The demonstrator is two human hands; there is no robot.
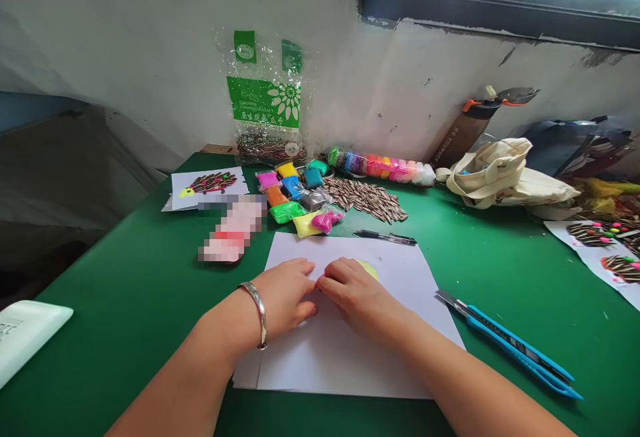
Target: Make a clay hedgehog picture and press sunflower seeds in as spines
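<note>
Pink bit [321, 279] seemingly pinched in right grip [357, 292] over white paper [310, 367]; left grip [284, 290] held alongside, thumb and fingers apart. Yellow-green piece [369, 268], partly hidden behind right grip, could be smudged by stray knuckle.

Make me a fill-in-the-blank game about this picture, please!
1. The hand wearing the silver bangle is the ____ one.
2. The right hand is over ____ paper.
3. The utility knife lies on the paper's ____ side.
4. Loose sunflower seeds lie on a ____ tabletop.

Missing words: left; white; right; green.
</note>
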